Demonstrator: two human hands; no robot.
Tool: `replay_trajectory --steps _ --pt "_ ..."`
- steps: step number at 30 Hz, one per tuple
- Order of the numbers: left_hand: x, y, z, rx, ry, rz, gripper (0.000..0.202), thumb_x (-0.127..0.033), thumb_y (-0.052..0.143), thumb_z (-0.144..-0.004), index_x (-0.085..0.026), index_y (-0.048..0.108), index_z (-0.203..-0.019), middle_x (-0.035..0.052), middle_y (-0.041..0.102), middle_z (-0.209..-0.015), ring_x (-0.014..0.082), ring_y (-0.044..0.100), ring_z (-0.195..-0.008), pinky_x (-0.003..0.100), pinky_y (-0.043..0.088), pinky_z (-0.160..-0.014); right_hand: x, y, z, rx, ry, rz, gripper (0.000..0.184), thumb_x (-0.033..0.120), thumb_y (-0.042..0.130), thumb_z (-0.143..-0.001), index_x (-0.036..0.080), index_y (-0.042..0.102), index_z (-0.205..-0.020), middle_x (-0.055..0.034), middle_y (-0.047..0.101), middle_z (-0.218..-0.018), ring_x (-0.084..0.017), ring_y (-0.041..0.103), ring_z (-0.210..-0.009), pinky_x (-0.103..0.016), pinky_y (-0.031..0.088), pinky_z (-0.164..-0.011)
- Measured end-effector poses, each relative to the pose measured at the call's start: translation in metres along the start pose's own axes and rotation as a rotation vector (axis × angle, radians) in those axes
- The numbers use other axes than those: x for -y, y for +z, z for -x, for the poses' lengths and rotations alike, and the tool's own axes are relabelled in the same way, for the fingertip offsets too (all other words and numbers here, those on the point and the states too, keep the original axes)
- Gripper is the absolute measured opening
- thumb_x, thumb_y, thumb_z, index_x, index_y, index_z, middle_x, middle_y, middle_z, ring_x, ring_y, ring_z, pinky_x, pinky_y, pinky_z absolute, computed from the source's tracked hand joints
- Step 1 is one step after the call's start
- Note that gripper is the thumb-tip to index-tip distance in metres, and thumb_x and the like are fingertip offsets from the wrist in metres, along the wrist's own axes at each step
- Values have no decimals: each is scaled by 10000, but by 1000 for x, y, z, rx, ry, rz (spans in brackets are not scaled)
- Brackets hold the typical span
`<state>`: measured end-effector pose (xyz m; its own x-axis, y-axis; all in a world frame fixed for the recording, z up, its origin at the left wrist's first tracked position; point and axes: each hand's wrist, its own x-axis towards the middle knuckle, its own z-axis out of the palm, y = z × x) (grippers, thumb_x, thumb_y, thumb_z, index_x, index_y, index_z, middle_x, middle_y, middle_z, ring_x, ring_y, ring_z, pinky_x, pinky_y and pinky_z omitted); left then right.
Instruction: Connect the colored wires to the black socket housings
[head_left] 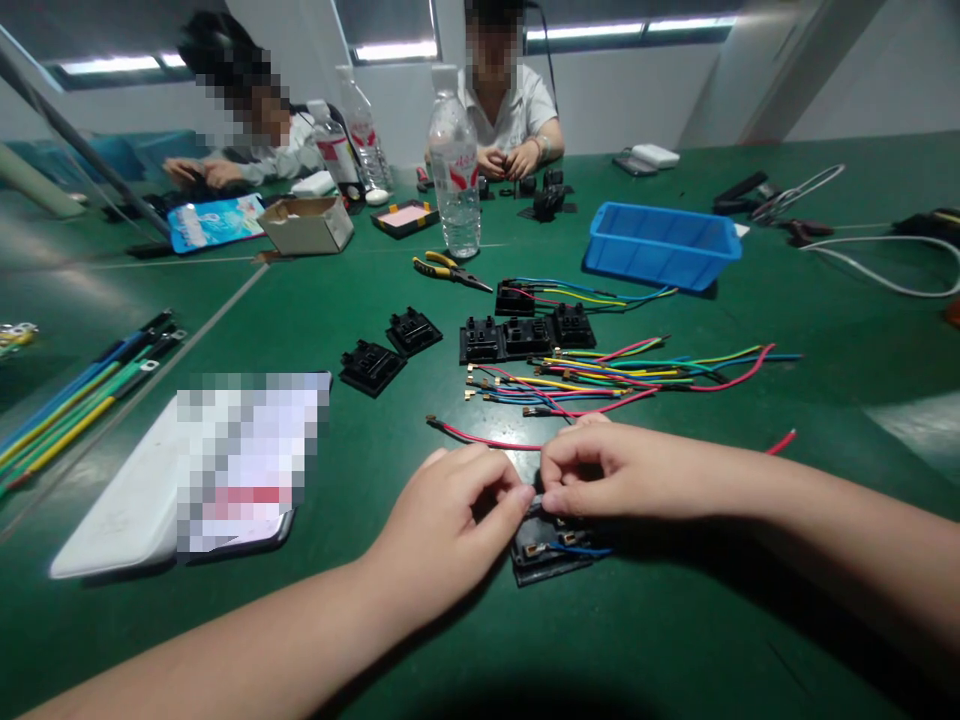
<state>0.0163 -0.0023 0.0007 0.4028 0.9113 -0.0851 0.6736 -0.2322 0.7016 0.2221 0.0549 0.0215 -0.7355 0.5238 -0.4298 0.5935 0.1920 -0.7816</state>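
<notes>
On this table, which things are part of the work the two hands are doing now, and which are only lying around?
In the work: black part pinched by left hand and right hand; red wire just behind them; coloured wires; spare black parts.
Lying about: pliers; water bottle; blue bin; cardboard box; white tablet.

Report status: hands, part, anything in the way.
Left hand and right hand both pinched at top edge of black module, flat on green table. Red wire just beyond hands. Wire bundle farther back, apart.
</notes>
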Motion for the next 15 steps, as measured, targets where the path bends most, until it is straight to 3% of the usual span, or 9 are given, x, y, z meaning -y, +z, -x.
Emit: replay_trajectory --steps 9,15 --pt "0 -2 -1 35 -23 5 243 -335 509 -941 -201 585 -754 -23 642 -807 166 545 -804 308 331 -738 -2 1 -1 0 -9 -39 213 385 586 -870 184 623 -809 39 505 -661 -97 427 -621 -222 319 -574" --pt "-1 -3 -3 70 -33 -8 250 -331 526 -927 -194 549 -720 -27 634 -792 165 524 -772 306 313 -725 4 5 -2 -42 59 -67 176 324 606 -824 178 565 -735 59 443 -602 -90 380 -567 -229 288 -530"
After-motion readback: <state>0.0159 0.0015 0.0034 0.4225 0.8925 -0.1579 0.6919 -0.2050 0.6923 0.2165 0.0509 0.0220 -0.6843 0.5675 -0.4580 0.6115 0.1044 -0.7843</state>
